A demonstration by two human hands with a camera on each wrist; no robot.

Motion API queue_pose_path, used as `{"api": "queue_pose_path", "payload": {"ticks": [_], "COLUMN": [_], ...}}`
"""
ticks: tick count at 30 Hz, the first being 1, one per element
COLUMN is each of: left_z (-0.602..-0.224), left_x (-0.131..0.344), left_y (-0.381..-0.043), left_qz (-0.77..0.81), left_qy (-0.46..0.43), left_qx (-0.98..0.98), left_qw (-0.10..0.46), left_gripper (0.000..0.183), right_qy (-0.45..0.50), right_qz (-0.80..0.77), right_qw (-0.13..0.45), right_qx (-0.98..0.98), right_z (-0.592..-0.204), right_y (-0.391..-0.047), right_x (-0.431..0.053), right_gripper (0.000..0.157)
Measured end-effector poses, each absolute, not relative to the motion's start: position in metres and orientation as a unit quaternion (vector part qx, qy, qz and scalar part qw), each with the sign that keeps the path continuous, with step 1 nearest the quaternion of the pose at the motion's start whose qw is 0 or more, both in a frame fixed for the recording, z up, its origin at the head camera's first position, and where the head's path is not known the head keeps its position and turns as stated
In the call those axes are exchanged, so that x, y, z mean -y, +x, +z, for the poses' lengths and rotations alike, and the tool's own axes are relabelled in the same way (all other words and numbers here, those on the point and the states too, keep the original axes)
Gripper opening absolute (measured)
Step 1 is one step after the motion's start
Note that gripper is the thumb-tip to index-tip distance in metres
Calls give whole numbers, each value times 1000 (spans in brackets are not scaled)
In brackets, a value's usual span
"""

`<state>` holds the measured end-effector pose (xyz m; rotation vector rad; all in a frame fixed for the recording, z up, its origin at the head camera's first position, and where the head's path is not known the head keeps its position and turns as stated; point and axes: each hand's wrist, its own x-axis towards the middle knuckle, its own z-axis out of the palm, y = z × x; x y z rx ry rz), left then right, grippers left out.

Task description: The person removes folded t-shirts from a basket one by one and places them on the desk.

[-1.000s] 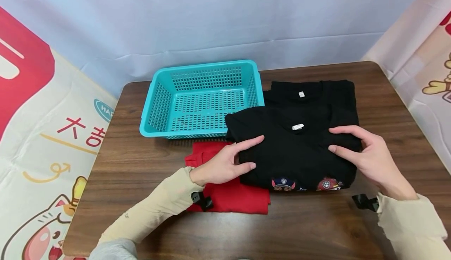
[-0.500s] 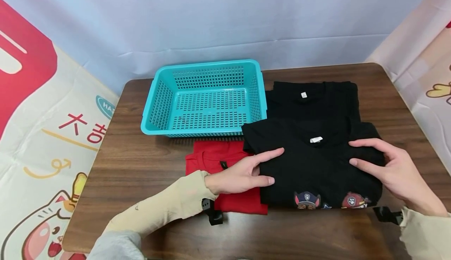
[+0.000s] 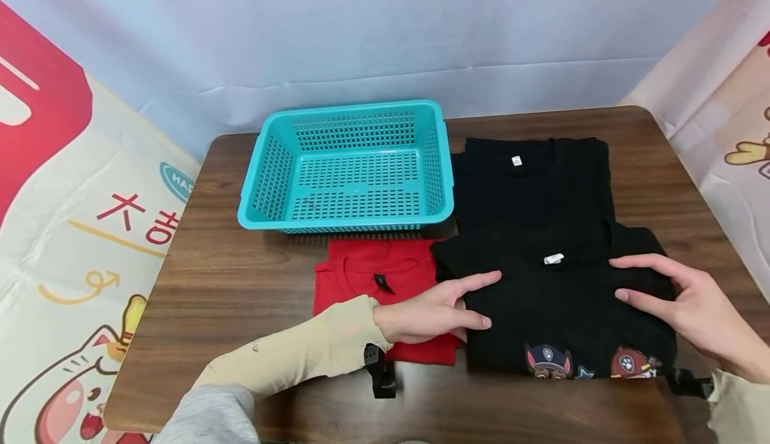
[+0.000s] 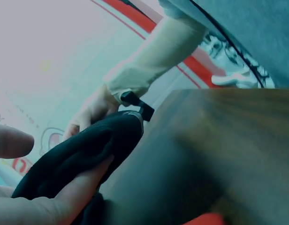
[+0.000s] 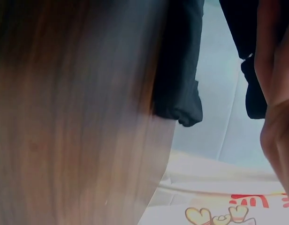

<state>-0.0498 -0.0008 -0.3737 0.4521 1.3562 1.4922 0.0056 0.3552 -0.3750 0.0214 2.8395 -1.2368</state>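
Gripped at both side edges by the left hand (image 3: pixel 430 313) and right hand (image 3: pixel 692 303), the folded black cartoon-print T-shirt (image 3: pixel 559 310) has been drawn nearer, uncovering the folded red shirt (image 3: pixel 373 273)

basket (image 3: pixel 345 163) blocks rear-left; table (image 3: pixel 240 283) left bare

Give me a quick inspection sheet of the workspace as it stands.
Surface: brown wooden table.
Job's things: folded black printed shirt, gripped at both sides.
Clutter: teal basket, nothing seen inside; red shirt, partly under the left arm; second black shirt behind.
Hands: left hand and right hand each hold an edge of the printed shirt.
Cables: nothing seen.
Surroundings: pale backdrop; cartoon banners at both sides.
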Motion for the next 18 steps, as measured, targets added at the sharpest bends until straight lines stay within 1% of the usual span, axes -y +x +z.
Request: {"api": "queue_pose_path", "payload": {"ticks": [3,13,18], "left_z": [-374,-378,-382], "left_x": [-4,-17,-22], "left_y": [-47,-37,-34], "left_qz": [638,631,627], "left_qy": [157,138,104], "left_qx": [-524,-511,-498], "left_qw": [541,567,590], "left_gripper": [67,67,65], "right_qy": [0,-8,-34], "right_qz": [-390,-379,-370], "right_qw": [24,38,55], "right_qx": [-920,-924,-927], "right_z": [-377,-384,-387], "right_y": [9,22,25], "right_x": [-360,-377,-385], "right_gripper": [41,41,40]}}
